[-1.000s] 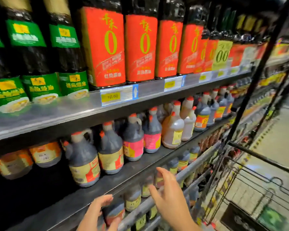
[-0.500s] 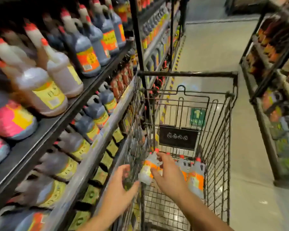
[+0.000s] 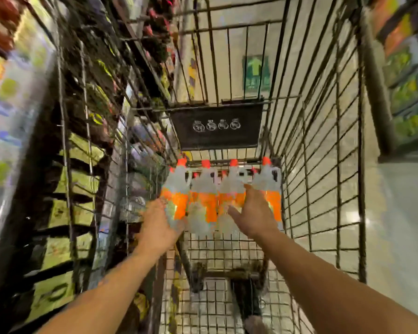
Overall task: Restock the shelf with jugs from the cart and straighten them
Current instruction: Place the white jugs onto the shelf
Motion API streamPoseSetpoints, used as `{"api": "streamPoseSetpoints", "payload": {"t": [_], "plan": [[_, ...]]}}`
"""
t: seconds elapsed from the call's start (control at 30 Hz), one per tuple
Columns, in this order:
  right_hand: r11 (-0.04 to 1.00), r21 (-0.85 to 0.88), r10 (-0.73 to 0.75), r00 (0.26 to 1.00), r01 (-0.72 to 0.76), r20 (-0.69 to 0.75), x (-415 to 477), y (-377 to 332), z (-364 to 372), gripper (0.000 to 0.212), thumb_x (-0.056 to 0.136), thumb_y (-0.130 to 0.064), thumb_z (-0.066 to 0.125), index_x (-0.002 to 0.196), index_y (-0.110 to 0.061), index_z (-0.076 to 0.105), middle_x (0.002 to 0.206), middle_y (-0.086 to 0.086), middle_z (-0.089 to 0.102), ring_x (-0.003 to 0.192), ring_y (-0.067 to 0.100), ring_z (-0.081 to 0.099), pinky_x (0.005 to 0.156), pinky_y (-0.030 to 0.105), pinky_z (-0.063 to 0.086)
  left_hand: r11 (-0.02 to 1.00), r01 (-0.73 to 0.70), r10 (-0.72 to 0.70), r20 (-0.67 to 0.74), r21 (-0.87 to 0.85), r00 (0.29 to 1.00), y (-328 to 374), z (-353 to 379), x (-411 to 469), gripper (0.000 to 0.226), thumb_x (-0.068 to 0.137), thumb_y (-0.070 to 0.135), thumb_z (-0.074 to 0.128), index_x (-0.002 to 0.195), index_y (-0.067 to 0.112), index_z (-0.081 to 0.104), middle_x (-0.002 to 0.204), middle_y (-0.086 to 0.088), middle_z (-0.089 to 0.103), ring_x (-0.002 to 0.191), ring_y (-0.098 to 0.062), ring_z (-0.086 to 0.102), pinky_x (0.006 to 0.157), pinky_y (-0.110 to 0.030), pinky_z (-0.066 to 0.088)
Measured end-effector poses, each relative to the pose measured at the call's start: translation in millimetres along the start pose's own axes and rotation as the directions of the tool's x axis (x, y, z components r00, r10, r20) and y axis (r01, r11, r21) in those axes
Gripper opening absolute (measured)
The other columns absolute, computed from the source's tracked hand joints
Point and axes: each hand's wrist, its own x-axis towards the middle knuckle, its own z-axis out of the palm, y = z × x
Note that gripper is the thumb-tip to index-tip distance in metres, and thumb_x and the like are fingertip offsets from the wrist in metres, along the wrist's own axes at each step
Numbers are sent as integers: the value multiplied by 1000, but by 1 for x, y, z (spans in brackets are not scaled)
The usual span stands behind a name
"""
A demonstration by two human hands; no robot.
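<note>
Four jugs are lined up in the cart at frame centre. The right hand is held open over them; whether the left hand grips the leftmost jug cannot be told. A full grip should be secured before lifting.

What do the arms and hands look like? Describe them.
Left hand and right hand are bare: no gloves, rings or watch visible. The left forearm and right forearm are sleeveless; the left shows a faint dark mark, too blurred to identify.
</note>
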Motion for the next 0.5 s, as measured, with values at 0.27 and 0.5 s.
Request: {"api": "streamPoseSetpoints", "payload": {"t": [0.27,0.5], "plan": [[975,-177,119,987,-137,-106,68,2,42,98,83,-51,63,152,-5,10,136,14,47,125,35,41,90,42,44,946,286,-273,-96,156,957,-50,37,87,103,72,40,83,151,17,22,143,-12,37,128,-33,42,92,-38,39],[932,-209,309,951,-296,29,93,-14,48,132,69,-56,78,152,-8,-12,156,11,23,143,37,13,104,50,37,909,417,-417,-96,-26,904,-61,40,117,101,64,32,91,142,20,28,127,-10,53,115,-34,55,93,-44,48]]}}
